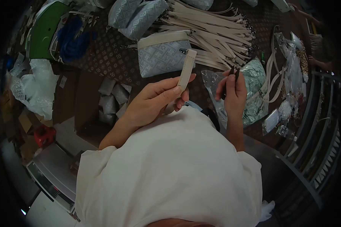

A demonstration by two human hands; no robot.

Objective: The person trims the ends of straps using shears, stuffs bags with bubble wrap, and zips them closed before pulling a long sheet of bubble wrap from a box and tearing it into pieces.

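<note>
One cream strap [187,70] is pinched in the left hand [149,101], near the grey pouch [161,56], its lower end hidden; the right hand [234,92] curls round a dark pointed tool [236,74], mostly covered.

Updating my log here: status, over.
Left hand gripping cream strap. Right hand holding dark pointed tool. Patterned pouch, strap pile just beyond.

Dim, fisheye curve, black vignetted corners
</note>
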